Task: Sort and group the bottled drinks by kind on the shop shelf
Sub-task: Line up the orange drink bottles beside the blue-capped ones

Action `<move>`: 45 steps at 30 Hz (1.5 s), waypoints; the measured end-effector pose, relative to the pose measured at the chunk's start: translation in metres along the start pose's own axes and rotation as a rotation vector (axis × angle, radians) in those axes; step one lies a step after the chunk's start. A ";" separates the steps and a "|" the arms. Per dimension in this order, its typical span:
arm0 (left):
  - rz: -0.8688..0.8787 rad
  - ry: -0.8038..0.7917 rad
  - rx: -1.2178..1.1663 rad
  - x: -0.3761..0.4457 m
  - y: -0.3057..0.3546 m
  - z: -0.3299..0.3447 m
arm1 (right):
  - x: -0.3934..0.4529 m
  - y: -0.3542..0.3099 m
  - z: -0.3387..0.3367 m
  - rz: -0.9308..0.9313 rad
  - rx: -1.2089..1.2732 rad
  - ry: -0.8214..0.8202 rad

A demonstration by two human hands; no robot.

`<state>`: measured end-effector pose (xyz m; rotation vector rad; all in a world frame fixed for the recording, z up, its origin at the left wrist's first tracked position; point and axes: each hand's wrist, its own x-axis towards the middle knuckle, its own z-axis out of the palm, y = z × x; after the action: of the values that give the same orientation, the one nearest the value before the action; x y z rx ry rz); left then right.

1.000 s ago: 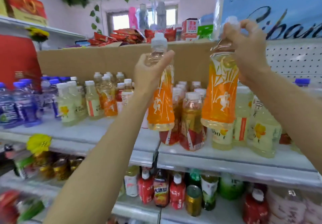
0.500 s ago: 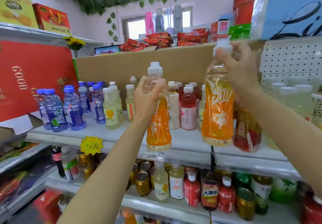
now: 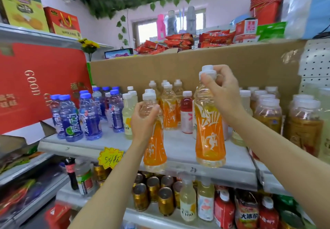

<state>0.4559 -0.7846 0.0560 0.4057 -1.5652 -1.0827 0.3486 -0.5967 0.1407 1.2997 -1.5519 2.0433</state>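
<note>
left hand [image 3: 142,118] grips neck of orange-label bottle [image 3: 155,148] | right hand [image 3: 221,87] pinches cap of second orange bottle [image 3: 209,139] | both upright above shelf [image 3: 178,150] front

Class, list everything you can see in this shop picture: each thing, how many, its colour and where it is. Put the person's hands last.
orange bottles in hand: two, orange, held before the shelf edge
orange bottles on shelf: several, orange, shelf middle
blue bottles: many, blue, shelf left
pale yellow bottles: a few, beside the blue ones
red bottle: one, shelf middle
gold cans: many, lower shelf
left hand: grips a bottle's neck
right hand: grips the other's cap
</note>
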 end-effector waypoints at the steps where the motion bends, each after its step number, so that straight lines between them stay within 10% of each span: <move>1: 0.010 0.006 0.012 0.003 -0.004 0.001 | 0.001 0.005 0.005 -0.011 -0.001 -0.018; 34: 0.331 -0.010 0.270 0.095 -0.090 -0.004 | 0.049 0.145 0.158 -0.068 -0.487 0.234; 38: 0.129 0.305 0.278 0.118 -0.110 -0.036 | 0.052 0.149 0.155 -0.052 -0.555 0.237; 45: -0.273 0.034 0.389 0.123 -0.147 -0.042 | 0.050 0.165 0.157 -0.020 -0.570 0.235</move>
<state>0.4141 -0.9704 0.0074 0.9186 -1.7254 -0.9636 0.2876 -0.8125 0.0785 0.8236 -1.8060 1.5014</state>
